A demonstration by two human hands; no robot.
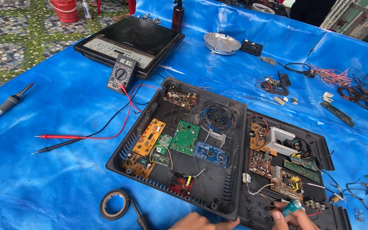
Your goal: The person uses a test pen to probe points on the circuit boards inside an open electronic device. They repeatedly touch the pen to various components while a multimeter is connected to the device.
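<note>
My left hand [201, 222] rests at the bottom edge, fingers touching the front rim of a black plastic housing [150, 111] that holds several circuit boards in orange, green, blue and red. My right hand [292, 217] grips a small teal cylindrical part [291, 208] over the near end of a second black housing [325, 145] to the right, which carries brown circuit boards and a white metal heat sink [280, 140]. Only the fingers of both hands show.
A blue tarp [56, 179] covers the table. On it lie a multimeter [121, 74] with red and black probes, a black induction cooker [128, 40], a soldering iron [3, 108], a roll of black tape [114, 204], a screwdriver [139, 217] and loose wires [363, 96].
</note>
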